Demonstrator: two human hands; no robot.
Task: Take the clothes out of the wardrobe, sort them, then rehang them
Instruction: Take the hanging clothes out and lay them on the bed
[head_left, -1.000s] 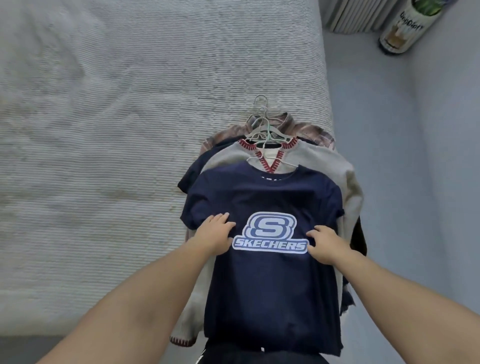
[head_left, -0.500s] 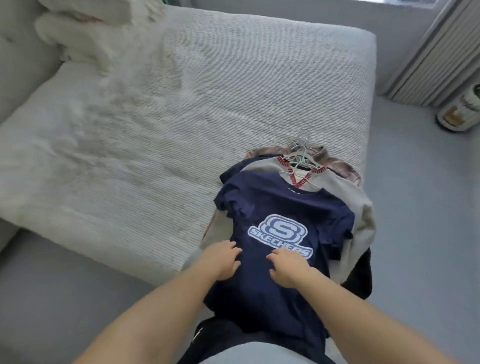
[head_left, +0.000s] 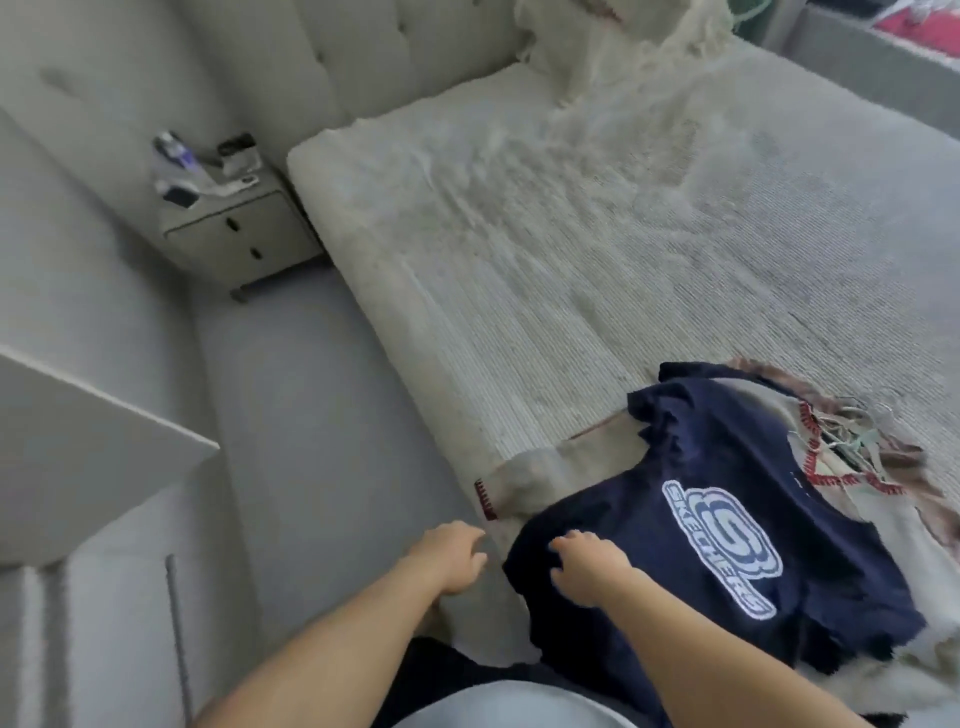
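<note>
Clothes (head_left: 727, 519) lie stacked on hangers (head_left: 852, 441) at the bed's (head_left: 519, 260) near right corner, a navy T-shirt (head_left: 701, 561) on top. Right hand (head_left: 589, 569) rests on its hem, fingers loosely curled. Left hand (head_left: 452, 558) hovers just left, relaxed, holding nothing.

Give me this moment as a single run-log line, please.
stage: sorting on bed | left hand: free beside pile | right hand: resting on navy T-shirt atop pile | hangers: attached

A pale ribbed bed (head_left: 597, 291) fills the middle. A nightstand (head_left: 244, 234) stands at its head corner, small clutter (head_left: 202, 166) on top. Grey floor (head_left: 322, 415) runs alongside.
</note>
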